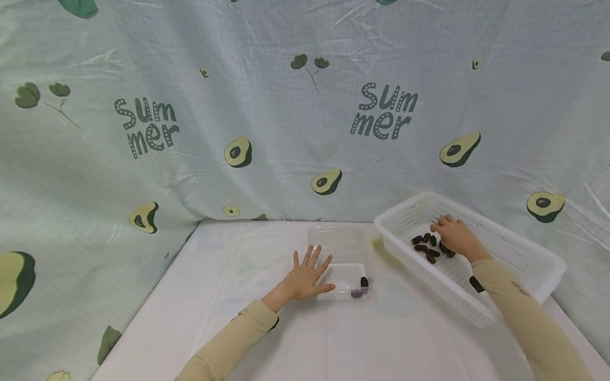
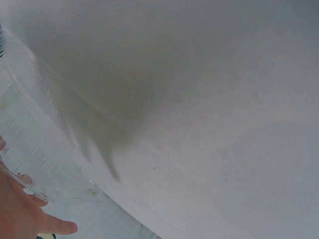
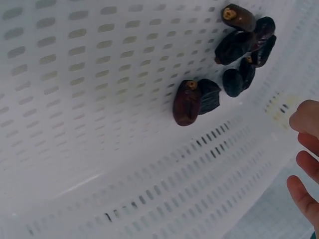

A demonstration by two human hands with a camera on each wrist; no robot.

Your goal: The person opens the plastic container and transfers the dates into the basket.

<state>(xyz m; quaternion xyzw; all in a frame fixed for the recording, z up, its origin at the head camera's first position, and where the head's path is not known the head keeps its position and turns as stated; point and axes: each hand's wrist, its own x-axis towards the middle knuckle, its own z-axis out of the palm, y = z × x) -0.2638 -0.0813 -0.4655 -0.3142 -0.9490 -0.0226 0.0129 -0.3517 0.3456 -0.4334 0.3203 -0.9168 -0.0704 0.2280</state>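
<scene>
I see my left hand (image 1: 305,275) lying flat, fingers spread, against the clear shallow plastic container (image 1: 344,264) holding two dark dates (image 1: 360,287). My right hand (image 1: 455,236) reaches into the white perforated plastic basket (image 1: 524,254) over a cluster of dark brown dates (image 3: 194,101); its grip I cannot tell.

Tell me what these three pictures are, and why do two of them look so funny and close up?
They all show one moment, seen by three cameras that a person wears. The big picture comes from a camera on the head, looking down at a white table. The other two come from cameras on the wrists, so they sit very close to things. The left hand lies flat with spread fingers, beside a clear plastic box that has two dark dates inside. The right hand reaches into a white basket, over a little pile of dates. From these pictures I cannot tell whether it is holding one.
</scene>
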